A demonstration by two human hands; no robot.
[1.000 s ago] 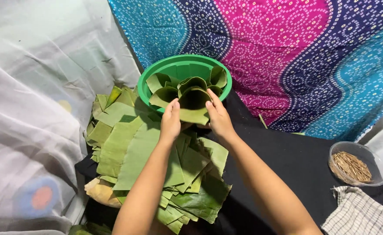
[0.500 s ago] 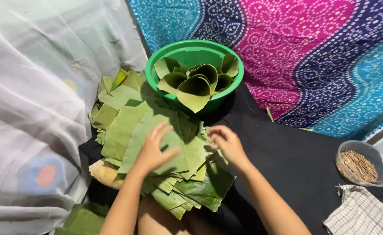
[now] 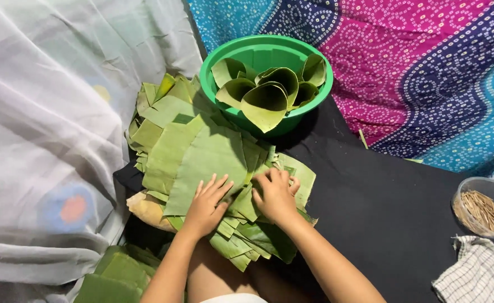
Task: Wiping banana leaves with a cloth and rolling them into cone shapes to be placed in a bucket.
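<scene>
Left hand (image 3: 206, 203) flat, fingers spread, pressing leaf stack (image 3: 202, 163); right hand (image 3: 275, 193) curled, pinching top leaf edge just beside; bowl (image 3: 213, 67) beyond.

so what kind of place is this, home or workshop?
Likely a home floor workspace, not a workshop. Both hands, left hand and right hand, rest on a pile of cut leaves over a dark cloth, with a green bowl of leaf cones and patterned fabric behind.
</scene>
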